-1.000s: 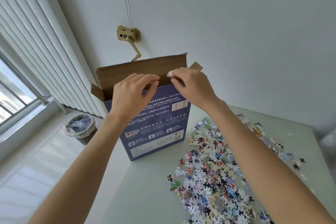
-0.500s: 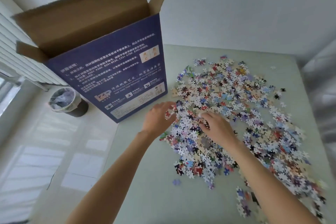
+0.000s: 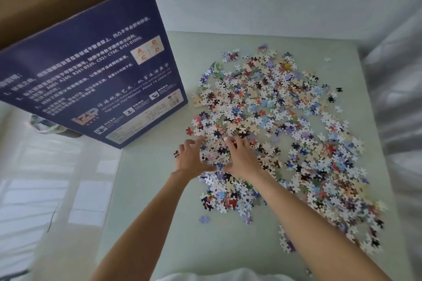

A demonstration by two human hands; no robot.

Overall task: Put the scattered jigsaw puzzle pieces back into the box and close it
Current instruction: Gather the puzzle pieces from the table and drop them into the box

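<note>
Hands: your left hand point(image 3: 190, 161) and right hand point(image 3: 243, 159) lie spread and cupped around a clump of puzzle pieces point(image 3: 274, 139), nothing lifted yet.
Pieces: scattered from 12 to 4 o'clock of your hands.
Box point(image 3: 91, 80): upright at 10 o'clock, flaps open.
Risk: loose pieces could spill from a shallow scoop; bumping the box could topple it.
Bench point(image 3: 159, 223): pale green, smooth.
Room: white wall at 12 o'clock.

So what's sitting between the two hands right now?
In the head view, a clump of puzzle pieces lies between the left hand and right hand.
</note>
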